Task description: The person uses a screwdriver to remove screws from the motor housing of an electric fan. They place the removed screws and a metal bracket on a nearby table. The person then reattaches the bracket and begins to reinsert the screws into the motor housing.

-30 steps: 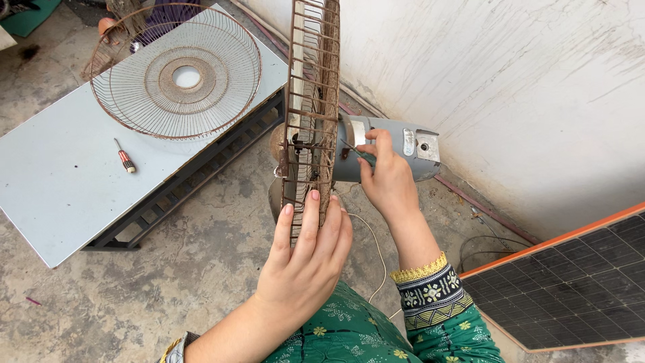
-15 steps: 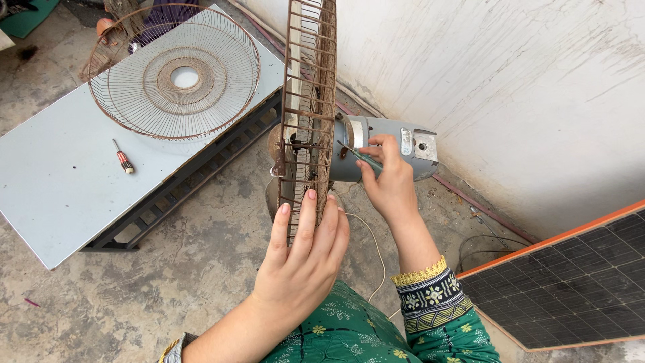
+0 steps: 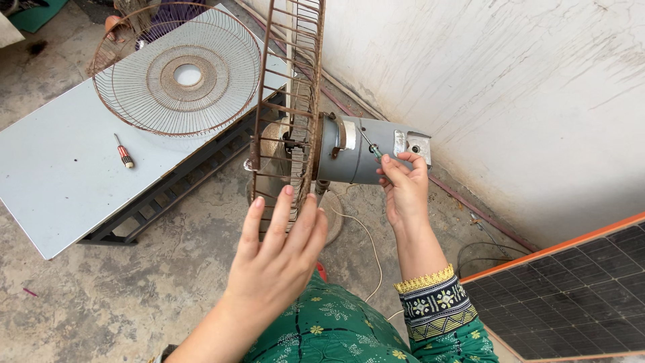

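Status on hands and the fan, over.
Left hand flat against rusty wire fan guard. Right hand holds small green-handled screwdriver on grey fan motor housing. Nothing blocking.

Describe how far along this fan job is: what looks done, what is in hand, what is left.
Done: one round wire guard lies off on the pale board. In hand: the right hand holds a small screwdriver against the grey motor housing; the left hand steadies the rusty rear guard. Left: that guard still sits on the motor.
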